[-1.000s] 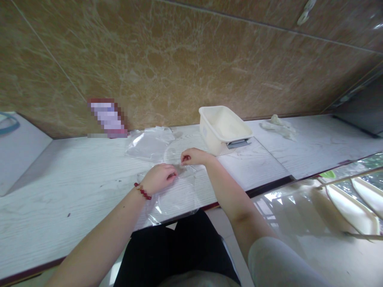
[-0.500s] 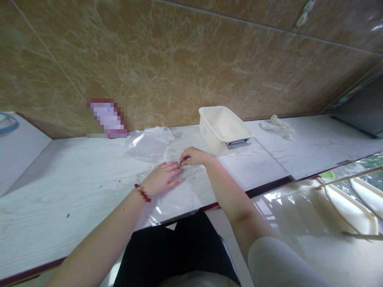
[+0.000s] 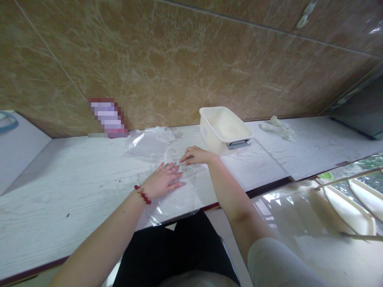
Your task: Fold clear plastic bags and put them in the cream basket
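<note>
A clear plastic bag lies flat on the white wood-grain counter, reaching to its front edge. My left hand, with a red bead bracelet at the wrist, rests on the bag with fingers spread. Just right of it, my right hand touches the bag's far part, its fingers bent and slightly apart, with nothing visible between them. Behind my hands is another clear plastic bag, crumpled and shiny. The bags' outlines are hard to make out where they meet.
A cream plastic bin with a grey handle stands behind my right hand. Farther right lies a crumpled whitish thing, perhaps gloves. A blurred-out upright item leans on the marble wall. A white box stands at the left.
My left hand's fingers have spread wider on the bag. My right hand's fingertips have come apart from their earlier pinch. The bin and bags stay in place.
</note>
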### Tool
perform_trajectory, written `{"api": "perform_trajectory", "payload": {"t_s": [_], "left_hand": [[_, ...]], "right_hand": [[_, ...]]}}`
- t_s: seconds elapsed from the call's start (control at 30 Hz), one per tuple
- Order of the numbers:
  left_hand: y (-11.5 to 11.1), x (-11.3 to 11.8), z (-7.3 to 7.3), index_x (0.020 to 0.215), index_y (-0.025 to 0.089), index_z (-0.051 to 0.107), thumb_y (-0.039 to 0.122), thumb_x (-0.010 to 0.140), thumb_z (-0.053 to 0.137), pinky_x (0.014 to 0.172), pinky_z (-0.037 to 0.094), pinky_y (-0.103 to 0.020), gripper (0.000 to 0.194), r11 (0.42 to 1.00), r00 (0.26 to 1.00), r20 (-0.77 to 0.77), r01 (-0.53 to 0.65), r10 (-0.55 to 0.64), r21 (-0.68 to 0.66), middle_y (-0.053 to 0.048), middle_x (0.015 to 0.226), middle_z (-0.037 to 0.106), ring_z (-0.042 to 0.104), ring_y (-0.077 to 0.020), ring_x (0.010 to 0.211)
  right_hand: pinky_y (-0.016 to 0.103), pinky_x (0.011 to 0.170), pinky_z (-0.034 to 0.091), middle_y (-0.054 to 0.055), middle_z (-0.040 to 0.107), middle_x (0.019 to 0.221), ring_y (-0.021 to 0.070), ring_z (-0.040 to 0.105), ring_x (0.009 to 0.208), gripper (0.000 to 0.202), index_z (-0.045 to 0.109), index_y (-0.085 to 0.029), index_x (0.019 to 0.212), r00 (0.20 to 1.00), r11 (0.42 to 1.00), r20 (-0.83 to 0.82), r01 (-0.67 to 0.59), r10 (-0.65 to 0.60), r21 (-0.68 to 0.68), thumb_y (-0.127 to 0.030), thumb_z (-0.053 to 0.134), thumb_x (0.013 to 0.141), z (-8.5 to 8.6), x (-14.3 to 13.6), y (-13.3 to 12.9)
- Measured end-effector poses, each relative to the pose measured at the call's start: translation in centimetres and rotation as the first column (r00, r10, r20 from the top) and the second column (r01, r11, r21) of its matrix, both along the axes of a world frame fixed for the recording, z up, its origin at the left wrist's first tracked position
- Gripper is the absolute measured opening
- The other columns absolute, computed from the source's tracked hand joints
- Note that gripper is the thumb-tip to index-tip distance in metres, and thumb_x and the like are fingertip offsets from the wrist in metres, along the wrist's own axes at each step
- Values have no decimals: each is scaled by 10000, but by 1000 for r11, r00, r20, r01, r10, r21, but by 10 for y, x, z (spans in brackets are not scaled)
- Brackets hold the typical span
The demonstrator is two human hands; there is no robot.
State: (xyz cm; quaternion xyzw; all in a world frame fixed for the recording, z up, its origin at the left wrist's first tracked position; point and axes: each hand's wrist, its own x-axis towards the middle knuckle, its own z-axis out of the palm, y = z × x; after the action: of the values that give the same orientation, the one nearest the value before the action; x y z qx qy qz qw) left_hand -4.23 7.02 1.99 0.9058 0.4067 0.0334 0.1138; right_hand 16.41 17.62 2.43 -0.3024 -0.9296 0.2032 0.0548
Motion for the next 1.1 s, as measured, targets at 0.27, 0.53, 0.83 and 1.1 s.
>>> {"api": "perform_trajectory", "payload": {"t_s": [0.27, 0.53, 0.83, 1.1], "left_hand": [[-2, -2, 3, 1165, 266, 512, 520, 824, 326, 1025, 130, -468, 463, 1000, 1000, -9, 0, 0, 14, -56, 1305, 437, 273, -236, 1262], [-2, -4, 8, 1207, 261, 468, 540, 826, 291, 1026, 155, -448, 504, 1000, 999, -49, -9, 10, 17, -58, 1300, 443, 315, -220, 1242], [2, -8, 8, 1119, 169, 537, 467, 833, 336, 1008, 220, -420, 460, 986, 985, -66, -154, 158, 58, -119, 1243, 488, 415, -228, 1165], [-1, -5, 11, 1094, 142, 546, 459, 826, 354, 992, 251, -421, 456, 987, 984, -80, -154, 157, 41, -135, 1214, 503, 436, -232, 1136]], "right_hand": [[270, 815, 354, 34, 560, 889, 145, 507, 833, 289, 643, -334, 981, 999, 999, 19, 35, -36, 6, -403, 619, 702, -4, -1, 2], [287, 833, 337, 39, 602, 940, 156, 505, 904, 350, 624, -254, 1012, 961, 954, -61, 275, -270, 115, -477, 466, 794, -5, -18, -6], [383, 846, 322, 47, 503, 1127, 223, 394, 1045, 401, 529, -290, 1123, 883, 838, -76, 465, -463, 285, -503, 417, 802, -20, -51, -6], [341, 829, 329, 10, 565, 1016, 188, 441, 971, 194, 651, -285, 868, 855, 829, -185, 516, -485, 213, -394, 530, 764, -25, -59, -4]]}}
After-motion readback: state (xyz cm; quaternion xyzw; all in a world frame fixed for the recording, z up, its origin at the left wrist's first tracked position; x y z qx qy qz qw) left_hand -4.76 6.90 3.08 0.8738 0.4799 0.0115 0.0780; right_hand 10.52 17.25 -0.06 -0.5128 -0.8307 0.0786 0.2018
